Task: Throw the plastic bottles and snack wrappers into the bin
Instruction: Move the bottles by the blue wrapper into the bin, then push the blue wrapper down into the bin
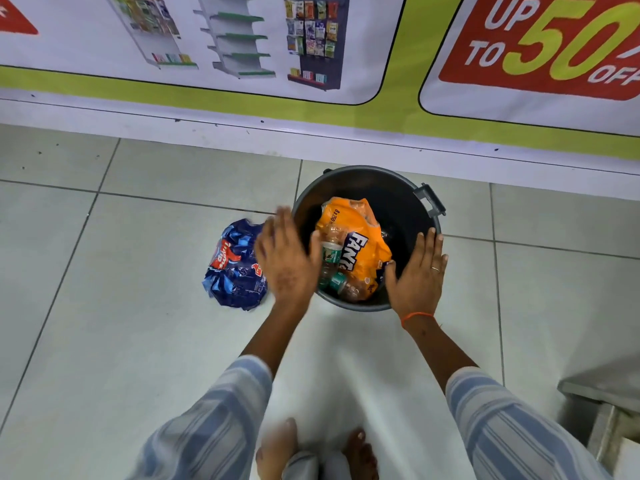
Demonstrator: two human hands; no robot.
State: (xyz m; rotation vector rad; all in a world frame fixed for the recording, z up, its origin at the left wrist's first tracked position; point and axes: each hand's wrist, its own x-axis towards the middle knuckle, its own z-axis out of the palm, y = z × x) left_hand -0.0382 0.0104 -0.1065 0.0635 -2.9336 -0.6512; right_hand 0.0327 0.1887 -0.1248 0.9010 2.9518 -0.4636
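A round dark grey bin [405, 188] stands on the tiled floor by the wall. Inside it lies an orange Fanta wrapper [356, 244] with clear plastic bottles [330, 258] bearing green labels. A crumpled blue and red wrapper [235, 268] lies on the floor just left of the bin. My left hand [285, 258] hovers flat, fingers apart, over the bin's left rim, partly covering the blue wrapper's right edge. My right hand [419, 271] is spread flat over the bin's right front rim. Neither hand holds anything.
A printed banner wall [311, 64] runs right behind the bin. A metal table corner [602, 386] juts in at the lower right. My bare feet [311, 452] stand below the bin on pale floor tiles.
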